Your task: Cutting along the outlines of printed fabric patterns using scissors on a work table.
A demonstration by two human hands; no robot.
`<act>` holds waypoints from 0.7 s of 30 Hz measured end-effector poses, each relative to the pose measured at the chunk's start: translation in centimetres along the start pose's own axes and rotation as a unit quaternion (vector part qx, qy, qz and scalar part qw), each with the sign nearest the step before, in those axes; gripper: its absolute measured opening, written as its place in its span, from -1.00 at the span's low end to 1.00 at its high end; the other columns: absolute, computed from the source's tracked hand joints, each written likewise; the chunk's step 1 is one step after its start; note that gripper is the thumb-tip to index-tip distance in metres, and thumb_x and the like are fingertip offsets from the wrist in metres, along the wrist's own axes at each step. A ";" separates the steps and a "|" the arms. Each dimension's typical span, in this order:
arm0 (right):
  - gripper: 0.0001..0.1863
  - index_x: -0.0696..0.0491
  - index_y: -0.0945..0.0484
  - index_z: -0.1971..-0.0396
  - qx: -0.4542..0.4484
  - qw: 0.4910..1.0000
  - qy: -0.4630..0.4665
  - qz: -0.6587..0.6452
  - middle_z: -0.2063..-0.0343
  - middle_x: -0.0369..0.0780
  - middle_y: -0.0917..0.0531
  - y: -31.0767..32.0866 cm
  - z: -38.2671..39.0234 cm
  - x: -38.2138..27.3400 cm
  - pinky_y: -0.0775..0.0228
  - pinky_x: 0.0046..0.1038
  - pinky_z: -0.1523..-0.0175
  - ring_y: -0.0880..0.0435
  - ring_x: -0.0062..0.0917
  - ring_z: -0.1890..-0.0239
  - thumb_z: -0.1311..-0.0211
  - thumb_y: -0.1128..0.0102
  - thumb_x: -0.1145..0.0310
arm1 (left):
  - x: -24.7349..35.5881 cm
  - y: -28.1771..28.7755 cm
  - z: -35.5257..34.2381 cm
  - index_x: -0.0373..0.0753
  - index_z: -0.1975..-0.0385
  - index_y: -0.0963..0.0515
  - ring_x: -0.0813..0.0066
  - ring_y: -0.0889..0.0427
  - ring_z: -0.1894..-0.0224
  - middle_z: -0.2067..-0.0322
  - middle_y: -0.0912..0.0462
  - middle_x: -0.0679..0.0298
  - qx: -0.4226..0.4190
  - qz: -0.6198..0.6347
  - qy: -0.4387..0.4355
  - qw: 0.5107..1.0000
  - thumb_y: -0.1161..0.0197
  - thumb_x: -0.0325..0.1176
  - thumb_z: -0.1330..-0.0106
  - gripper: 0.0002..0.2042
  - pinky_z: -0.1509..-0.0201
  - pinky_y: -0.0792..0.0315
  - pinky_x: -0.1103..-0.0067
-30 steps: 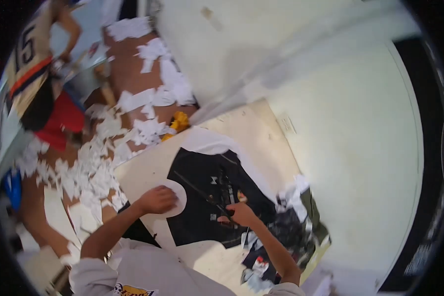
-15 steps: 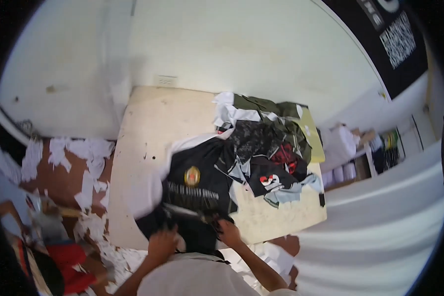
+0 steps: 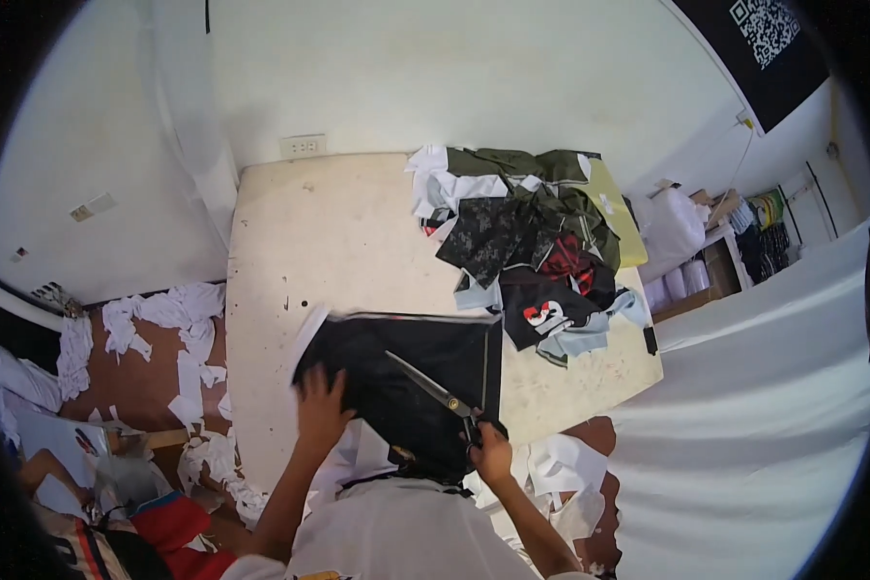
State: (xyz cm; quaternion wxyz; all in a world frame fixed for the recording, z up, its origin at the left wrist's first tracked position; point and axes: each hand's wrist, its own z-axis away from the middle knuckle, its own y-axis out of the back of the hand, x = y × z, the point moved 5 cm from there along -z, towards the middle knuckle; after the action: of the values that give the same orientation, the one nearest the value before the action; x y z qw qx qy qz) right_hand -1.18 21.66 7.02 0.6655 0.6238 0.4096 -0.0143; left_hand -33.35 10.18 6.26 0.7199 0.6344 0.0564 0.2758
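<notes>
A black cloth piece [image 3: 406,333] with white along its left edge lies over the near edge of the table and hangs toward my body. My left hand [image 3: 323,408] rests on its left part, fingers spread. In my right hand [image 3: 494,455] is a pair of scissors [image 3: 423,381] with long metal blades and dark handles. The blades point up and left above the cloth and look closed together. Part of a yellowish emblem shows on the cloth's lower fold, close to my shirt.
A heap of cut cloth pieces [image 3: 512,237] in black, olive, red and light blue covers the pale table's [image 3: 329,222] right side. White scraps [image 3: 188,314] litter the floor at left. Another person's arm [image 3: 58,474] shows at far left. A white curtain [image 3: 744,416] hangs at right.
The black cloth has been turned over and pulled nearer, so its printed front no longer faces up. My left hand has moved up onto it. The scissors now show clearly in my right hand.
</notes>
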 end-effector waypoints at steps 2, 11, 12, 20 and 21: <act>-0.62 0.09 -0.47 0.14 -0.021 1.000 -0.008 -0.003 0.26 -0.06 -0.69 -1.5 -0.9 -0.4 -0.48 -0.12 0.26 -0.68 -0.04 0.25 0.02 -0.31 0.49 | -2.8 0.3 1.7 -0.08 -0.39 -0.25 -0.21 -0.13 -0.42 -0.38 -0.16 -0.15 -0.028 0.008 0.066 0.997 -0.44 0.08 -0.06 -0.13 -0.41 0.01 -0.13; -0.71 0.12 -0.42 0.10 -0.066 0.989 0.134 0.018 0.29 0.09 -0.61 -8.5 -23.9 -2.9 -0.42 0.00 0.10 -0.62 0.05 0.19 -0.16 -0.13 0.48 | -10.3 5.3 -12.4 0.08 -0.49 -0.05 -0.22 0.03 -0.48 -0.45 -0.05 -0.05 0.091 -0.105 0.046 0.989 -0.48 0.18 0.05 0.07 -0.40 0.10 -0.24; -0.82 0.14 -0.42 0.22 -0.024 0.990 0.136 0.024 0.32 0.07 -0.61 -8.1 -28.3 -3.7 -0.42 -0.01 0.15 -0.61 0.05 0.21 -0.18 -0.14 0.48 | -9.5 8.0 -15.5 0.07 -0.49 -0.06 -0.17 0.00 -0.48 -0.44 -0.09 -0.01 0.095 -0.157 0.088 0.979 -0.47 0.08 -0.02 0.01 -0.40 0.08 -0.23; -0.60 0.14 -0.40 0.30 -0.004 0.993 0.074 -0.089 0.57 0.07 -0.55 -2.7 -25.2 -9.1 -0.31 -0.06 0.35 -0.58 0.10 0.40 -0.23 -0.34 0.13 | -4.6 11.5 -7.7 -0.02 -0.40 -0.25 0.05 -0.22 -0.41 -0.34 -0.30 0.08 0.139 0.032 0.013 0.990 -0.39 -0.24 -0.21 -0.28 -0.43 -0.08 0.02; -0.60 0.14 -0.40 0.29 -0.031 0.993 0.059 -0.094 0.57 0.06 -0.55 -2.7 -22.9 -8.6 -0.32 -0.06 0.35 -0.58 0.10 0.40 -0.23 -0.34 0.14 | -5.6 8.3 -5.8 -0.04 -0.38 -0.27 0.02 -0.25 -0.40 -0.33 -0.31 0.04 0.108 0.062 0.029 0.992 -0.38 -0.20 -0.22 -0.30 -0.42 -0.10 0.04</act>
State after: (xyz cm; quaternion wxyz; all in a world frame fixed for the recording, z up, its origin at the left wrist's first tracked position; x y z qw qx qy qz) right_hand -20.41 36.16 12.21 0.6548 0.5616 0.5051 -0.0279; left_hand -43.26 13.08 11.49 0.6267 0.7025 0.0677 0.3304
